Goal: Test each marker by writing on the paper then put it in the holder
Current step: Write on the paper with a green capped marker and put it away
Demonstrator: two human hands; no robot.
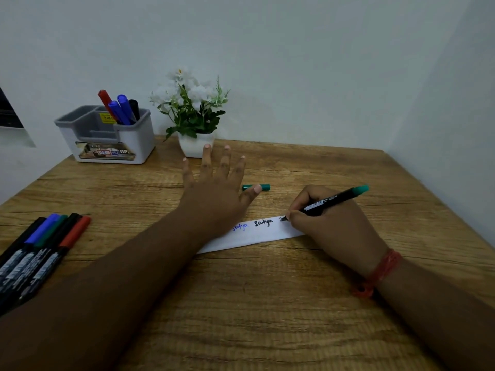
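On the paper strip, right at its far right end, my right hand pinches the green marker in a writing grip, tip down on the sheet just past the black word, green tail angled up and away to the right. Only one view here, the head camera, so that's all I've got. My left hand lies spread and flat, fingers straight and fanned, palm down over the left part of the paper, forearm crossing in from the lower left; the blue word peeks out beside my wrist. The green cap lies loose on the table just beyond the paper, right off my left thumb tip. Risks now: I'm writing at the very edge, so the tip could run off onto the wood; if my left palm lifts, this narrow strip will likely skate under the stroke and smear. That cap could roll if my thumb nudges it, and I'd judge the marker needs it back on before going in. Well beyond the paper to the left, against the wall, stands the holder with a red, two blue and a black marker upright in its right compartment; the flower pot sits next to it. Left of the paper, five untested markers lie side by side, caps on.
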